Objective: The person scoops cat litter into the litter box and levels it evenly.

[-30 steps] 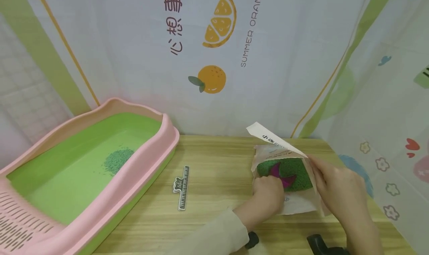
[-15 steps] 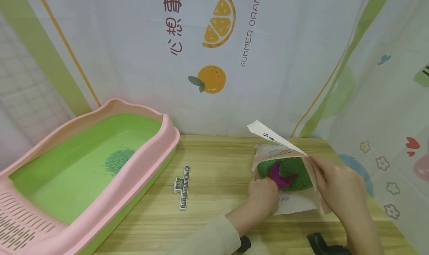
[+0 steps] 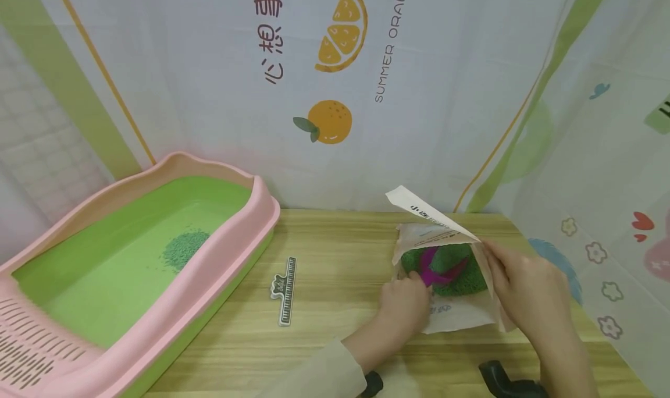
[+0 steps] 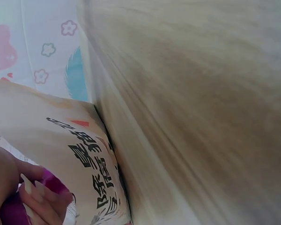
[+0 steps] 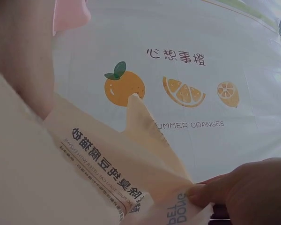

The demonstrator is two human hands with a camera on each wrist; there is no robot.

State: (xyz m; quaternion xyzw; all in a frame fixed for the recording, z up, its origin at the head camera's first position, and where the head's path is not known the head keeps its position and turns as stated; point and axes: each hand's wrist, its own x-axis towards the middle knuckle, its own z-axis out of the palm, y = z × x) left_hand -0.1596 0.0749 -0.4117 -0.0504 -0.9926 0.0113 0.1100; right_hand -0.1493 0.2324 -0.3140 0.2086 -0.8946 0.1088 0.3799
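Purple scoop [image 3: 430, 277], clasped in the left grip [image 3: 404, 302], sits among green granules [image 3: 471, 280] in the bag [image 3: 463, 315] the right grip [image 3: 531, 287] pinches near the tabletop's [image 3: 337, 293] right edge.

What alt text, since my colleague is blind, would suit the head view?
A person's left hand holds a purple scoop in an open bag of green granules while the right hand pinches the bag's edge. To the left, a pink-and-green tray holds a small pile of granules; a clip lies between.

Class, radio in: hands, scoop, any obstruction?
Left hand grips purple scoop; right hand pinches edge of cat litter bag. Scoop in bag's mouth, at green litter. Raised flap, apparently not blocking.
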